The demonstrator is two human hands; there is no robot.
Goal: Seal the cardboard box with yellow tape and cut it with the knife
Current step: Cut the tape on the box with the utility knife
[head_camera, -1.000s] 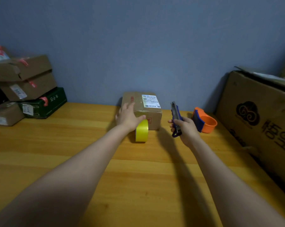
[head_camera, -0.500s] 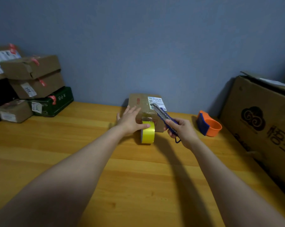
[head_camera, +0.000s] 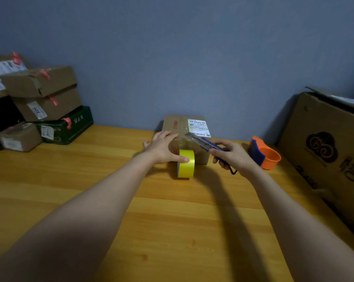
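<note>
- Left hand (head_camera: 161, 146) stretched forward on a straight arm, fingers spread and open, palm laid against the left front of the cardboard box (head_camera: 185, 127), thumb pressed on the yellow tape roll (head_camera: 185, 163).
- Right hand (head_camera: 232, 155) reached forward, fist closed around the blue handle of the knife (head_camera: 202, 141), blade end angled up and left over the box's top front edge.
- Tape roll upright on edge on the wooden table (head_camera: 172, 220), touching the box's front face.
- Box near the blue wall (head_camera: 182, 58), white label on top.
- Orange tape dispenser (head_camera: 264, 152) just right of the knife hand.
- Stacked parcels (head_camera: 39, 104) far left; large carton (head_camera: 330, 149) far right.
</note>
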